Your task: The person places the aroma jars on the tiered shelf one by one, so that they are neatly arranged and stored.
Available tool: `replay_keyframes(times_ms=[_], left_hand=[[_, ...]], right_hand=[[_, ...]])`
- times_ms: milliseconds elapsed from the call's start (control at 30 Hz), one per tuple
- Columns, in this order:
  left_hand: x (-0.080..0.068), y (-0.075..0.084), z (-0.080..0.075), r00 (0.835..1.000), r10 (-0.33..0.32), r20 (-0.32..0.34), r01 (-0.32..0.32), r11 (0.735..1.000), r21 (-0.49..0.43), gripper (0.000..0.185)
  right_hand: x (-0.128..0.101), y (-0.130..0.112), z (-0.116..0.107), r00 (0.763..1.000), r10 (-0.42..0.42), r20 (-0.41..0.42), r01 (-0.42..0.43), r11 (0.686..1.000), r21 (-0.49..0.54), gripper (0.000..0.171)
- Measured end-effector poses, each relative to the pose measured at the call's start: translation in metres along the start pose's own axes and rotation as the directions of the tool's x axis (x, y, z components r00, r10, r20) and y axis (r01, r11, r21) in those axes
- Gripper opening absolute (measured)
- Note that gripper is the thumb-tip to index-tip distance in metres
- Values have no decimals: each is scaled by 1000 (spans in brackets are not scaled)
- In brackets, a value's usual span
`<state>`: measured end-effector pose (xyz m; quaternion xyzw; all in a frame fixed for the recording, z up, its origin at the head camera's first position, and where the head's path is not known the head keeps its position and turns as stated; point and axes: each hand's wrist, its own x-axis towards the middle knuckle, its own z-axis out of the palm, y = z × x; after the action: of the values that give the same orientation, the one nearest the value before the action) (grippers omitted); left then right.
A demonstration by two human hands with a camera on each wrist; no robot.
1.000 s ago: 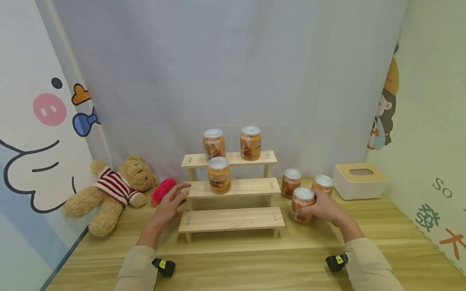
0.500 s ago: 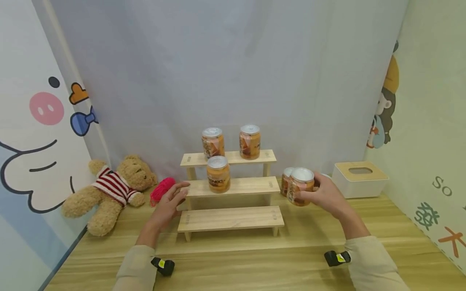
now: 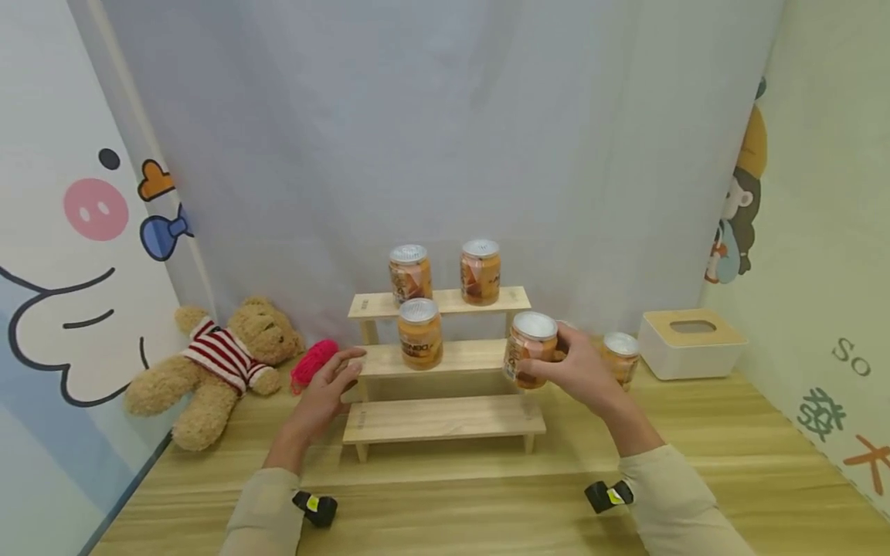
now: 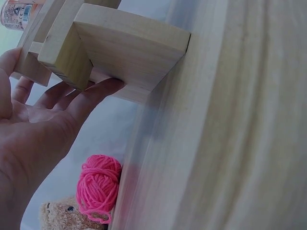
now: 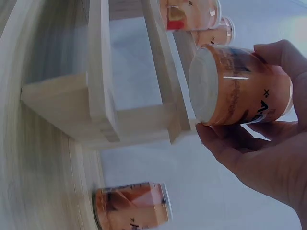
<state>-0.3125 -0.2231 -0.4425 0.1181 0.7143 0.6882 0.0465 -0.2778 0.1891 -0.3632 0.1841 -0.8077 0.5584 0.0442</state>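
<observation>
Head view: since half a second ago the right hand (image 3: 582,372) has carried its orange jar (image 3: 531,349) leftward, off the cluster by the white tissue box (image 3: 690,344) and over to the right end of the three-tier wooden shelf (image 3: 445,357); the jar now hangs in the air beside the middle tier, fingers curled round its side, silver lid up, its long axis near upright with a slight lean to the left; the move has uncovered one jar on the table (image 3: 620,357) just right of that hand; the left hand (image 3: 325,390) has stayed where it was, fingers spread and relaxed against the shelf's left end, a pink yarn ball (image 3: 313,363) just to its left and a teddy bear (image 3: 208,364) farther left; three more jars stand on the upper tiers, well above and between the two hands.

Left wrist view: only here is the contact plain; the left hand's fingertips (image 4: 103,88) touch the underside of a shelf board (image 4: 127,45), palm open, holding nothing; the yarn ball (image 4: 99,184) lies just below the palm.

Right wrist view: the jar's flat base (image 5: 204,86) faces the shelf end, a face the head view hides; fingers and thumb wrap the labelled wall; the table jar (image 5: 134,205) lies below the hand.
</observation>
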Motion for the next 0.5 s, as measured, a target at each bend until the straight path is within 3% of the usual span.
replay_keyframes(times_ms=[333,500], left_hand=[[0,-1,-1,1000,-2,-26,2,1000,16,49],[-1,-1,0,1000,-1,-10,1,1000,22,50]], right_hand=[[32,-2,30,999,-9,-32,6,997,-79,66],[39,-4,43,998,11,-61,-19,993,-119,69]])
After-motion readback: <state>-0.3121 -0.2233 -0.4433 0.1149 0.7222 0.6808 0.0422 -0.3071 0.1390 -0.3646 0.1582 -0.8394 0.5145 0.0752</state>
